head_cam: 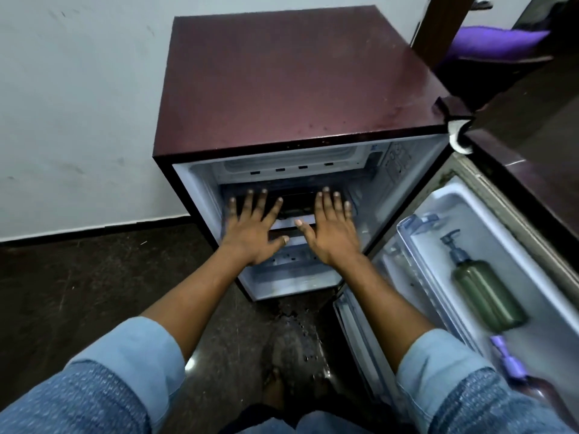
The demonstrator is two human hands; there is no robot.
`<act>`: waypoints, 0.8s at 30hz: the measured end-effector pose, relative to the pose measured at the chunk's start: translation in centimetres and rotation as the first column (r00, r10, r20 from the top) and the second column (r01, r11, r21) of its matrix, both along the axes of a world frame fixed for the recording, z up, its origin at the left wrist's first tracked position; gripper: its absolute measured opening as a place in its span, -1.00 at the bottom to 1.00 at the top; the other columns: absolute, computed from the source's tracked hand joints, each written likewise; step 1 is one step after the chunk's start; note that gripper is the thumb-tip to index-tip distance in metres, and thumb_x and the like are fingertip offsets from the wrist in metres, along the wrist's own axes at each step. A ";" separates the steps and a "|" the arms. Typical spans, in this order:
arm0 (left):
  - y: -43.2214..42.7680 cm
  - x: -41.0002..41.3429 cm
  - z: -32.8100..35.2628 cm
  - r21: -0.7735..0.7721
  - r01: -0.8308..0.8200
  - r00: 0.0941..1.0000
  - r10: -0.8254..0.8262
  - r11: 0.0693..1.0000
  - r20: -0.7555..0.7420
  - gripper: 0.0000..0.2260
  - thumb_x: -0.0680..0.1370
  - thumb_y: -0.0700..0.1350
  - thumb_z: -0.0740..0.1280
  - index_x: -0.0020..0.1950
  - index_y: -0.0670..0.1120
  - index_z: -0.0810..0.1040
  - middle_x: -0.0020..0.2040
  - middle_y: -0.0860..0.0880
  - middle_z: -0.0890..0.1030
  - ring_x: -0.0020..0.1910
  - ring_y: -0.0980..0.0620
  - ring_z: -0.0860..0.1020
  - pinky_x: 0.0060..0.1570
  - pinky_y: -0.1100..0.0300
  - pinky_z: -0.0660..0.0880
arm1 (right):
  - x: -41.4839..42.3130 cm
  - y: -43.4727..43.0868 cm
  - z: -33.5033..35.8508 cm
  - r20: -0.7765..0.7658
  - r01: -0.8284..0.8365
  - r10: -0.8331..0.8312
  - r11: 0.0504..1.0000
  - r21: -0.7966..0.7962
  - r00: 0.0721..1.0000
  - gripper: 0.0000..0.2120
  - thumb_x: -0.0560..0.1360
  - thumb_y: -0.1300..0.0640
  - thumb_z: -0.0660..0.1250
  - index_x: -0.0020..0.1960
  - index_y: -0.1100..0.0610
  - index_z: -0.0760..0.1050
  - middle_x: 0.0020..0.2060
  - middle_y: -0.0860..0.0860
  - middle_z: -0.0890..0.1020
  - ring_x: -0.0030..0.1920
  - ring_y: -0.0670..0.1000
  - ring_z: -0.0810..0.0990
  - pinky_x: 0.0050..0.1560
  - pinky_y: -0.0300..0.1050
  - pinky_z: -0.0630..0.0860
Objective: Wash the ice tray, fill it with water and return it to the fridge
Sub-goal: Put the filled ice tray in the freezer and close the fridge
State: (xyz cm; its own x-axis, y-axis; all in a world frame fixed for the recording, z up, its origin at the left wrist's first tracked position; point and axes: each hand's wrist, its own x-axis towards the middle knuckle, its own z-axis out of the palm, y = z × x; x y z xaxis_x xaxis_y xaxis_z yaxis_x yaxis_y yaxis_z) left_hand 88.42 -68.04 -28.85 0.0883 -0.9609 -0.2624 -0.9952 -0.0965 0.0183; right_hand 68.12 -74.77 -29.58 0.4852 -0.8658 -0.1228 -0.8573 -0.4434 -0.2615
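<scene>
While we are standing at the open fridge (300,89), water droplets are lying on the dark floor (297,333) nearest us. Further out, we are extending both arms into the upper compartment. Our left hand (253,223) and right hand (332,227) are lying flat, palms down, fingers spread wide and gripping nothing, probably to steady or push in whatever sits beneath them. Between the hands, a dark shape (296,203) is showing; it may be the ice tray, but we cannot tell for certain. To the right, the door (470,214) is standing open, its shelf holding a green pump bottle (485,289) and a purple-capped bottle (513,368). Farthest back, the maroon top is bare.
</scene>
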 end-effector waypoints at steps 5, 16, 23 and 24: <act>3.9 -1.7 1.1 -0.028 0.074 0.996 -0.075 0.997 -0.047 -0.21 0.61 0.49 -0.05 0.66 0.22 -0.38 0.68 -0.05 -0.41 0.65 -0.22 -0.41 0.54 -0.36 -0.40 | -1.9 5.5 3.0 0.094 0.047 -0.047 0.999 0.006 0.994 -0.16 0.67 -0.37 -0.08 0.70 0.14 -0.24 0.68 0.08 -0.25 0.66 0.09 -0.34 0.61 0.03 -0.39; 2.5 -7.8 6.9 -0.219 0.395 0.910 -0.413 0.892 -0.043 -0.24 0.63 0.48 -0.07 0.64 0.25 -0.42 0.66 0.00 -0.45 0.63 -0.22 -0.44 0.54 -0.41 -0.38 | -10.4 14.4 9.8 0.069 0.347 -0.340 0.918 -0.194 0.938 -0.17 0.66 -0.40 -0.14 0.69 0.08 -0.30 0.66 0.01 -0.34 0.60 0.02 -0.51 0.60 0.07 -0.44; 1.0 -16.1 10.4 -0.334 0.613 0.756 -0.655 0.716 -0.015 -0.24 0.58 0.51 -0.14 0.64 0.27 -0.41 0.69 -0.01 -0.38 0.64 -0.23 -0.43 0.54 -0.43 -0.34 | -16.4 19.5 12.9 0.072 0.540 -0.544 0.791 -0.288 0.836 -0.17 0.65 -0.41 -0.17 0.68 0.08 -0.34 0.65 0.04 -0.36 0.59 0.05 -0.53 0.56 0.05 -0.52; 1.1 -17.6 10.9 -0.343 0.642 0.729 -0.685 0.686 -0.005 -0.24 0.58 0.51 -0.14 0.65 0.26 -0.40 0.69 -0.01 -0.38 0.63 -0.22 -0.44 0.53 -0.44 -0.34 | -17.1 20.3 13.1 0.064 0.560 -0.568 0.777 -0.289 0.821 -0.16 0.63 -0.42 -0.22 0.67 0.08 -0.36 0.65 0.05 -0.37 0.59 0.05 -0.53 0.58 0.09 -0.48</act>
